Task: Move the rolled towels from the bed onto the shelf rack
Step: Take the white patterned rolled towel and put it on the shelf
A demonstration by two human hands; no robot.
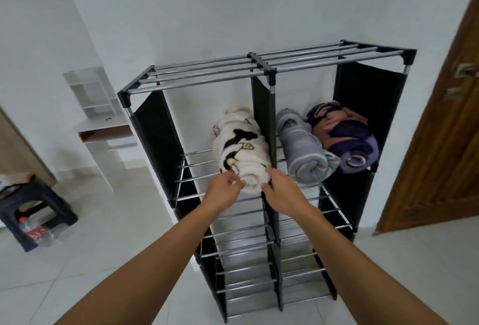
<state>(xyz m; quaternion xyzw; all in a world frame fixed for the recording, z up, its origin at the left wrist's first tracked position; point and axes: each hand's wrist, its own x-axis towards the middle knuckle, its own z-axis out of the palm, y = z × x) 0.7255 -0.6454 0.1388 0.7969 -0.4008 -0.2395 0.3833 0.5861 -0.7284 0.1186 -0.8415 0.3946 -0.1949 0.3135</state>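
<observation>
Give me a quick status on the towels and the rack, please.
Left hand and right hand both on the white-and-black towel, upper left bay of rack. Grey towel and purple towel already in right bay. Nothing obstructing.

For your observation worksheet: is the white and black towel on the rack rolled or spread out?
Rolled. The white and black towel lies as a tight cylinder on the rack's bars, its spiral end facing both hands.

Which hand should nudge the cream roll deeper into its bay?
Probably left hand: it sits on the cream-and-black rolled towel's front end, open bars beside it. Right hand is crowded against the black fabric divider.
</observation>
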